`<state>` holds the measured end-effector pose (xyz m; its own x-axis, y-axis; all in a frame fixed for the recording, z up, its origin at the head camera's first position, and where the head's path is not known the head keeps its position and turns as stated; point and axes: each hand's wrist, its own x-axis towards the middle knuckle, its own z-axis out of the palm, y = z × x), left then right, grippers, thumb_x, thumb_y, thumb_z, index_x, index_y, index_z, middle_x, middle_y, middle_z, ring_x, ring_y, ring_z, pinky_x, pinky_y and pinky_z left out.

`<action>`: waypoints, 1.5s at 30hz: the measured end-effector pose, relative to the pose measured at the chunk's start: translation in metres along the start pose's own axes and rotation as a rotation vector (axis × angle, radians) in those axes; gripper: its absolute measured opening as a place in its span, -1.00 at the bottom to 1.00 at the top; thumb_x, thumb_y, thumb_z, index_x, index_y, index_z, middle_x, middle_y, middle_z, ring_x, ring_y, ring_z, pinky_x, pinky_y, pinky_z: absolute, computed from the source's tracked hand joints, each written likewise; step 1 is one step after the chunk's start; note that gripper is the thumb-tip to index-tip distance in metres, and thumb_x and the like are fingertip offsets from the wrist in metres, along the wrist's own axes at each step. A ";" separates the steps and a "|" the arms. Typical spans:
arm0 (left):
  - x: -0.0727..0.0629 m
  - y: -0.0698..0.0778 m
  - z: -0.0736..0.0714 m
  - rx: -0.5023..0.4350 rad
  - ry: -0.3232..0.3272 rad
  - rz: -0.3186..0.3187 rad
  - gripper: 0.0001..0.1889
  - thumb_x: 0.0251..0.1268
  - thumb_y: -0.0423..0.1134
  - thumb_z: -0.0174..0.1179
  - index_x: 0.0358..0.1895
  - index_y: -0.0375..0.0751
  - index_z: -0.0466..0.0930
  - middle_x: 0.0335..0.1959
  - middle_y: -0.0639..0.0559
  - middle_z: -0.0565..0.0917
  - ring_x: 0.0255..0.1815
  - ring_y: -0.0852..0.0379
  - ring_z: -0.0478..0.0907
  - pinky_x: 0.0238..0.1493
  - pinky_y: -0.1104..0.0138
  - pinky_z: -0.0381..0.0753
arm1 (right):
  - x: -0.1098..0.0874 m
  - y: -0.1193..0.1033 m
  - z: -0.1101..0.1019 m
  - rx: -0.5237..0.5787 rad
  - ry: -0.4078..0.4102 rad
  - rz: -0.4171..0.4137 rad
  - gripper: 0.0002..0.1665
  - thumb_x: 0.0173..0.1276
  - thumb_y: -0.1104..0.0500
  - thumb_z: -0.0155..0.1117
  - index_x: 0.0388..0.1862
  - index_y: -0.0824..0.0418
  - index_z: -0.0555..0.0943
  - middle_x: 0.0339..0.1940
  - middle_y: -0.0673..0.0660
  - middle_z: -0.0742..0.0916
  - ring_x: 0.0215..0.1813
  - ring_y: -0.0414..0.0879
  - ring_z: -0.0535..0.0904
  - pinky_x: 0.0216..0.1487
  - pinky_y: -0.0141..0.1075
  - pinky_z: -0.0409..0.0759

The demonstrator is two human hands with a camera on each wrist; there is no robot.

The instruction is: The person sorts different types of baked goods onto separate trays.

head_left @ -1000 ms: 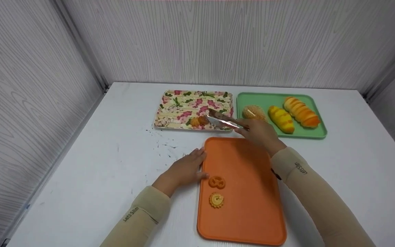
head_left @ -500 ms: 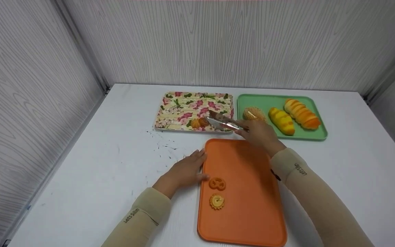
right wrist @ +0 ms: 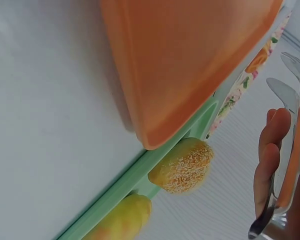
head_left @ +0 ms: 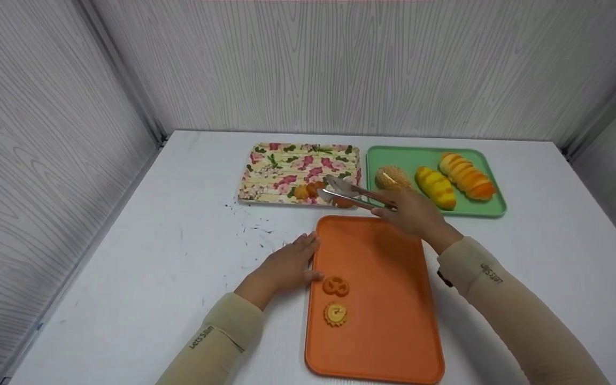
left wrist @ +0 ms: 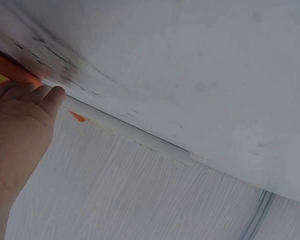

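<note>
1. While my right hand [head_left: 414, 214] grasped the tongs [head_left: 360, 191], fingers curled round their arms, the two tips stood parted, low over the floral tray [head_left: 297, 163], no pastry showing clearly between them.
2. And there, at the floral tray's near edge, sat an orange-yellow pastry [head_left: 301, 192] and a browner pastry [head_left: 315, 188], side by side! The browner one lay right by the tips; whether they touched, I couldn't tell. Something reddish [head_left: 343, 202] peeked out under the tongs, too covered to name.
3. My left hand [head_left: 285, 266] was released, fingers outstretched against the left rim of the orange tray [head_left: 383, 331], gripping nothing.
4. The score, as I judged it: partway. A pretzel piece [head_left: 336, 287] and a scalloped piece [head_left: 335, 314] already lay on the orange tray; the pastries on the floral tray looked like the part left. Over on the green tray [head_left: 417, 158] lay a sesame bun [head_left: 392, 176], a yellow roll [head_left: 436, 188] and a striped loaf [head_left: 467, 176].
5. Edges, now: the floral tray's near rim ran beneath the tongs, the green tray stood just beside it, so rightward room looked tight.
6. Plain orange surface stretched right of the two pieces, good room for moving, I reckoned.
</note>
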<state>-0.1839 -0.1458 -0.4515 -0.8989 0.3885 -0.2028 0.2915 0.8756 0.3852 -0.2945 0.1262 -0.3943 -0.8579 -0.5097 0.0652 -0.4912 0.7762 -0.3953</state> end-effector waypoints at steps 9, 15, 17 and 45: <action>-0.001 -0.002 0.003 0.002 0.004 0.008 -0.15 0.33 0.21 0.03 0.53 -0.16 -0.05 0.54 0.02 -0.08 0.51 0.02 -0.16 0.41 0.07 0.04 | -0.029 0.007 -0.004 0.014 -0.006 -0.059 -0.42 0.35 -0.24 0.14 0.32 -0.19 0.47 -0.44 -0.03 0.65 -0.52 -0.11 0.45 -0.51 -0.21 0.38; -0.001 -0.002 0.002 0.007 0.003 0.008 -0.15 0.33 0.22 0.01 0.53 -0.14 -0.06 0.54 0.03 -0.10 0.51 0.04 -0.18 0.41 0.08 0.01 | -0.052 0.010 -0.006 -0.001 -0.025 -0.076 -0.40 0.33 -0.22 0.18 0.33 -0.17 0.46 -0.47 -0.10 0.60 -0.57 -0.16 0.38 -0.56 -0.25 0.33; -0.001 -0.002 0.002 0.003 0.004 0.007 -0.14 0.33 0.23 0.01 0.53 -0.14 -0.07 0.54 0.03 -0.10 0.51 0.03 -0.18 0.41 0.08 0.02 | -0.059 0.011 -0.006 0.002 -0.032 -0.082 -0.40 0.33 -0.18 0.21 0.33 -0.11 0.47 -0.44 -0.13 0.61 -0.57 -0.17 0.40 -0.56 -0.26 0.34; 0.000 -0.002 0.000 0.049 0.015 0.041 -0.17 0.36 0.19 0.02 0.52 -0.20 -0.04 0.53 -0.05 -0.06 0.51 0.01 -0.15 0.41 0.09 0.04 | -0.116 0.002 0.012 0.023 -0.160 -0.225 -0.32 0.31 -0.34 0.08 0.24 0.02 0.57 -0.37 -0.29 0.66 -0.51 -0.33 0.39 -0.49 -0.36 0.37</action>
<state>-0.1842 -0.1479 -0.4529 -0.8907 0.4200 -0.1737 0.3435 0.8723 0.3481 -0.1944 0.1829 -0.4133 -0.6921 -0.7217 0.0084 -0.6612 0.6293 -0.4085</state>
